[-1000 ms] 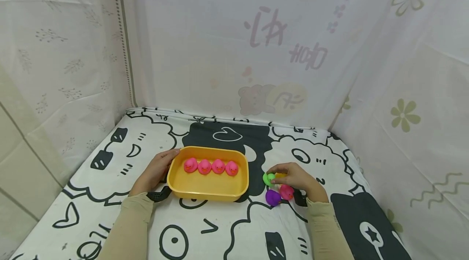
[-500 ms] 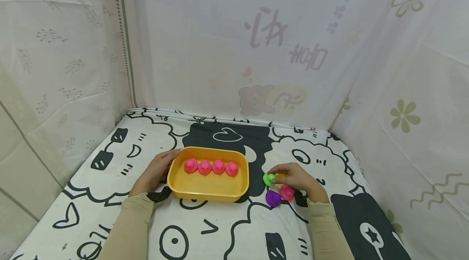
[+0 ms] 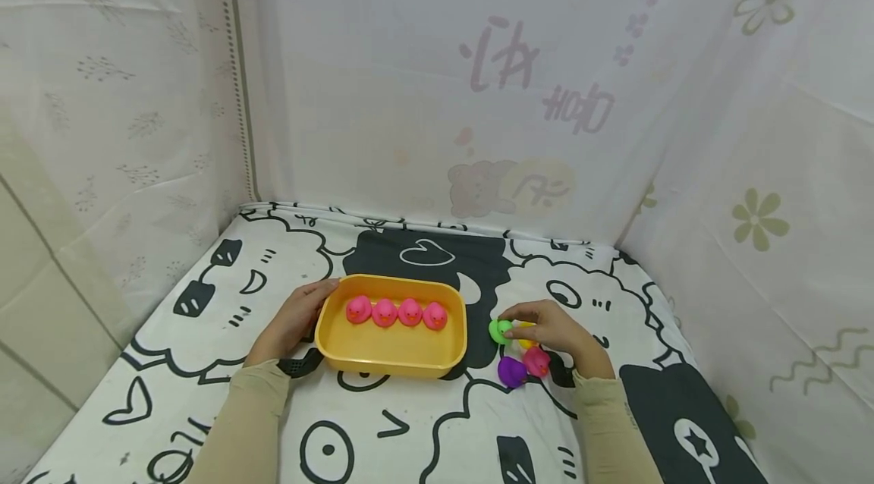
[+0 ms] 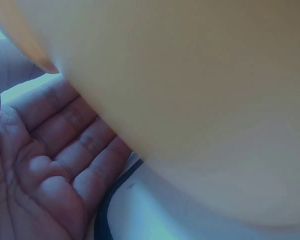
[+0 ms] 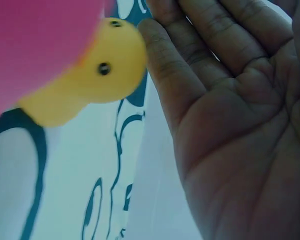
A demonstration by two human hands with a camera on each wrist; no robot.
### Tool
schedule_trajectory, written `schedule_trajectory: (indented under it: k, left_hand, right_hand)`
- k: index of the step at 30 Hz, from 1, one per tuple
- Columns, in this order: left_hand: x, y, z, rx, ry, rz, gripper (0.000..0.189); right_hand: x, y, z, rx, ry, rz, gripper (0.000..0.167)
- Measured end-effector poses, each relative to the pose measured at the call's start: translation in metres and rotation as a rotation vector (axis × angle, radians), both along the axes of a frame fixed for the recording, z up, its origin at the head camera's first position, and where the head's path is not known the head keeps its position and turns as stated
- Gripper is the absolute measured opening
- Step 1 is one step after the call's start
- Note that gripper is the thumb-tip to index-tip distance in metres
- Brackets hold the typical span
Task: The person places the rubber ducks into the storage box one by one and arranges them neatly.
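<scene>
A yellow plastic tray (image 3: 392, 366) holds a row of several pink rubber ducks (image 3: 385, 312) along its far half. My left hand (image 3: 295, 321) rests against the tray's left side, its fingers fairly straight along the outer wall (image 4: 190, 100). To the right of the tray, my right hand (image 3: 549, 328) pinches a green rubber duck (image 3: 500, 331) between thumb and forefinger. Beneath that hand a yellow duck (image 3: 526, 335) is partly covered; its head (image 5: 117, 60) shows in the right wrist view, where the green duck is hidden.
Nearer the body lie a purple duck (image 3: 511, 372) and a pink duck (image 3: 536, 362), close together. A patterned black-and-white cloth (image 3: 369, 446) covers the table. Pale printed curtains (image 3: 382, 89) stand at the back and sides.
The head view has shifted slightly. The green duck has moved a little up and left with my right hand, uncovering more of the yellow duck. My left hand stays at the tray.
</scene>
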State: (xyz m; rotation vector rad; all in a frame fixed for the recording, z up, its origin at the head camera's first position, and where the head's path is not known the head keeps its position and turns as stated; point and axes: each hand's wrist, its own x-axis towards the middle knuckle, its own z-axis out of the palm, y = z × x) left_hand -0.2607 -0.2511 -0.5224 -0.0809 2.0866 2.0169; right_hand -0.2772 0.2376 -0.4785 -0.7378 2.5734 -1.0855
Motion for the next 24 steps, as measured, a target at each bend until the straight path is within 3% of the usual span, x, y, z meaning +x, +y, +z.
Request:
schedule_trajectory:
  k: [9, 18, 24]
  left_hand:
    - [0.002, 0.0, 0.0, -0.018, -0.003, 0.007, 0.075]
    - [0.002, 0.0, 0.001, -0.024, 0.001, 0.003, 0.076]
    - [0.003, 0.0, 0.002, -0.029, 0.001, 0.0, 0.077]
  right_hand:
    - [-0.003, -0.016, 0.025, -0.022, 0.011, -0.001, 0.026]
    - [-0.01, -0.039, 0.05, -0.04, 0.076, 0.124, 0.027]
    - [-0.016, -0.058, 0.055, -0.02, 0.094, 0.17, 0.027]
